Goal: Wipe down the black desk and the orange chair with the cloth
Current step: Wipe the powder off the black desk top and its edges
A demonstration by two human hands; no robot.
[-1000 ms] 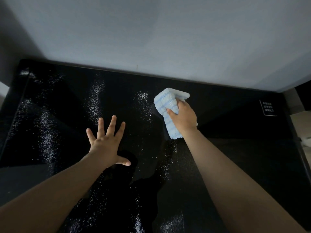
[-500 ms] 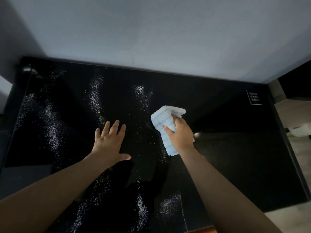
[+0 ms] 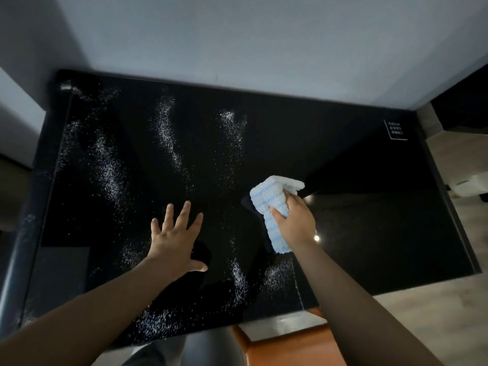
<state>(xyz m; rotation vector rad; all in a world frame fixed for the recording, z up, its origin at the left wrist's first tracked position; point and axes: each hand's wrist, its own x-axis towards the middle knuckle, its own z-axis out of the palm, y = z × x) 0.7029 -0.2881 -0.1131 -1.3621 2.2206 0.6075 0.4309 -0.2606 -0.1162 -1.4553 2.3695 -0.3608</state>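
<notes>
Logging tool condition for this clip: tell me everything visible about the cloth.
The cloth is a fluffy, terry-like rag, light blue with darker blue stripes and a white fold at its far end. It is bunched lengthwise, gripped by the right hand, and appears pressed against the black desk right of centre, beside white speckles.
</notes>
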